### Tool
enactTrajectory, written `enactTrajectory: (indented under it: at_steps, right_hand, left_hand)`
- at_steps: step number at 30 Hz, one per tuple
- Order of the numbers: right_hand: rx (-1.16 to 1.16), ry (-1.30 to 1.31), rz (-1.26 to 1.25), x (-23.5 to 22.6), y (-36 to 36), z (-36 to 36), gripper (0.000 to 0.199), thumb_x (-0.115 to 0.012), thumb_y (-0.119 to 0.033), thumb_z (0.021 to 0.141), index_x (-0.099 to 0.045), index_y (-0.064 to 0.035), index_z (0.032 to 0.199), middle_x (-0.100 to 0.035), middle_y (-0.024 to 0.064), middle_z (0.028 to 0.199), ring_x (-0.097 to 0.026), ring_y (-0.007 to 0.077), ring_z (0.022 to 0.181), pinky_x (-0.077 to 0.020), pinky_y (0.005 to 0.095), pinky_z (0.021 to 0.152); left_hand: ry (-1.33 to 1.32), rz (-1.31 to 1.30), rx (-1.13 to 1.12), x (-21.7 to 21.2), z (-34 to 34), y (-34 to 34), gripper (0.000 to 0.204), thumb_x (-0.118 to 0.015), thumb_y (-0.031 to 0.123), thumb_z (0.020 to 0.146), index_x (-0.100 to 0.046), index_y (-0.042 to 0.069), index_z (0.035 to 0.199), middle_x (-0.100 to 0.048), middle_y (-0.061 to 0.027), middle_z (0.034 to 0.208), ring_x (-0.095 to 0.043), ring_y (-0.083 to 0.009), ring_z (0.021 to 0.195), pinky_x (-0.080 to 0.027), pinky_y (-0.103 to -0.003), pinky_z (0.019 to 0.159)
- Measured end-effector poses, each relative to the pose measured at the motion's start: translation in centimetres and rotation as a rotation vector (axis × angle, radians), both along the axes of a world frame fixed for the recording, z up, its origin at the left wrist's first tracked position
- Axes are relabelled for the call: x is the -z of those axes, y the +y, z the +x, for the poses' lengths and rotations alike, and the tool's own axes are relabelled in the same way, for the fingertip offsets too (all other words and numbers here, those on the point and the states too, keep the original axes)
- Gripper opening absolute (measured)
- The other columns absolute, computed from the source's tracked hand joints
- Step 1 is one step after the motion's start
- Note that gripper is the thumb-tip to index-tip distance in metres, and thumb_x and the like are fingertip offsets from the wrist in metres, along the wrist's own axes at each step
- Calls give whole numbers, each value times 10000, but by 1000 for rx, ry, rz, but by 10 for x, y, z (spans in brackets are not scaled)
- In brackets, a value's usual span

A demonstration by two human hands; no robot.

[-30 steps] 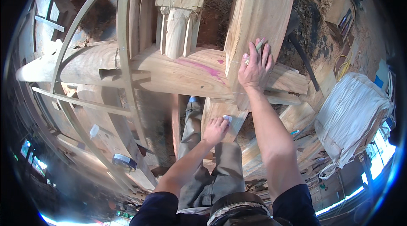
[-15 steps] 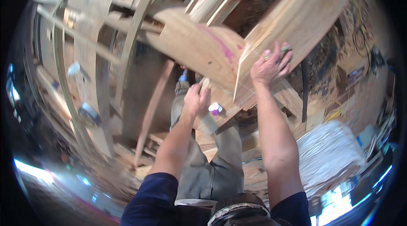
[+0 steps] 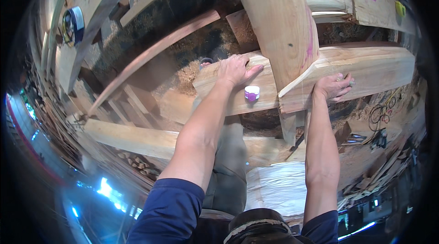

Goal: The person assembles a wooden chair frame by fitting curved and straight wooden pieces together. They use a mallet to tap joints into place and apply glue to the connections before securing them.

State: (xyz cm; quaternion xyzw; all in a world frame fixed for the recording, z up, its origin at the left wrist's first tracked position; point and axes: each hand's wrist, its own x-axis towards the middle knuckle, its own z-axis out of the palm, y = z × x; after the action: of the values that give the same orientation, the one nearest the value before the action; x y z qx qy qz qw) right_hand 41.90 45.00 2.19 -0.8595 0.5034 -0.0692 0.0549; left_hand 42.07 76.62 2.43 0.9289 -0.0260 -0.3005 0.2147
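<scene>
My left hand (image 3: pixel 235 70) lies on a pale timber piece (image 3: pixel 263 65), its fingers at the far edge and the thumb stretched out to the right. Close to that thumb, a small white-and-purple container (image 3: pixel 252 93) rests on the same wood. My right hand (image 3: pixel 333 87) is against the face of a long thick board (image 3: pixel 375 68), with its fingers partly curled. Something small and pale shows among those fingers, too small to name. Between my hands, a wide plank (image 3: pixel 283 24) with a purple line crosses the timber and meets the board's split-looking end.
A curved timber (image 3: pixel 160 54) slants across the left, and a roll of tape (image 3: pixel 73 24) sits on a beam beyond it. White sheeting (image 3: pixel 276 187) lies below, near my leg. Coiled cables (image 3: pixel 383 113) and a box (image 3: pixel 359 136) are at the right. Wood shavings cover the ground.
My view has turned, so the timbers now lie more level across it. My left hand has shifted farther along the timber's far edge; the right hand's fingers are more curled.
</scene>
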Motion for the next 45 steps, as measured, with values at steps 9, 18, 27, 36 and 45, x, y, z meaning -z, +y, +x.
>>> enactTrajectory:
  at_steps: [9, 18, 27, 36, 45]
  right_hand:
    - [-14, -43, 7, 4, -1, 0, 475, -403, -357, 1083, -466, -182, 1520, -432, 129, 1626, -267, 370, 1559, -160, 588, 1220]
    - [-2, 1, 14, -1, 3, 0, 477, -412, -350, 1088, -458, -175, 1529, -427, 127, 1627, -278, 376, 1556, -183, 605, 1214]
    - [-30, -44, -44, 4, 1, -1, 474, -432, -337, 1063, -503, -160, 1497, -417, 96, 1658, -305, 377, 1542, -199, 562, 1205]
    - [-50, -15, -4, -4, 4, 2, 486, -453, -286, 1064, -427, -141, 1526, -418, 137, 1651, -234, 446, 1560, -169, 586, 1214]
    - [-66, -17, 16, -8, 5, 3, 491, -400, -308, 1079, -407, -124, 1535, -394, 185, 1650, -221, 484, 1551, -158, 618, 1201]
  left_hand:
    - [-12, -34, -41, -1, -6, 2, 648, -542, 711, 944, -758, 102, 1001, -752, -127, 1059, -705, -301, 1057, -556, -445, 916]
    - [-22, -13, 18, 7, -8, 1, 646, -518, 717, 954, -757, 124, 1047, -754, -102, 1085, -691, -270, 1087, -559, -419, 922]
    - [58, 10, 107, 7, 0, -1, 620, -554, 718, 936, -740, 171, 1161, -755, -65, 1127, -682, -275, 1112, -574, -441, 885]
    - [124, -238, 131, 18, 9, 6, 620, -656, 554, 946, -664, 82, 1349, -685, -164, 1331, -617, -363, 1257, -504, -459, 1047]
    - [269, -238, 127, 0, 22, -7, 632, -690, 408, 924, -599, 25, 1419, -619, -246, 1408, -547, -406, 1348, -437, -460, 1134]
